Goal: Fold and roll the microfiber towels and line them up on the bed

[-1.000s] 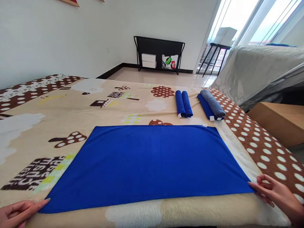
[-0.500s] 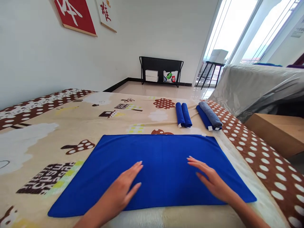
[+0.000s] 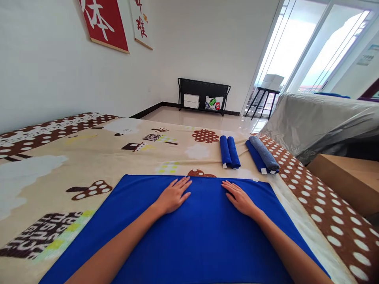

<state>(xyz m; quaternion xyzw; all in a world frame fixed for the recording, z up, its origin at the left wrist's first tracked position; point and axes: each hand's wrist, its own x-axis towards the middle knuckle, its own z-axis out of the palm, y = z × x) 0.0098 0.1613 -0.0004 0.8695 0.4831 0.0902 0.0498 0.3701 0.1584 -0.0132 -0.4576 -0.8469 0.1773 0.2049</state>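
A blue towel [image 3: 204,236] lies spread flat on the patterned blanket, a small white tag at its far right edge. My left hand [image 3: 174,194] rests palm down near the towel's far edge, left of the middle, with fingers stretched out. To the right, my right hand [image 3: 239,199] lies flat near the same edge, its fingers extended. Neither hand grips anything. Beyond the towel, two rolled blue towels [image 3: 230,152] sit side by side. Further right, a grey-blue rolled towel [image 3: 264,153] lies against a blue one [image 3: 256,157].
The patterned blanket [image 3: 89,157] has a brown polka-dot border on both sides. A cardboard box [image 3: 343,181] stands at the right, below a plastic-covered piece of furniture [image 3: 322,118]. At the far wall are a black rack [image 3: 204,88] and a black stool [image 3: 263,98].
Both hands have moved forward, away from me, from above the towel's middle to its far edge. They now lie flatter on the cloth. The view has shifted slightly.
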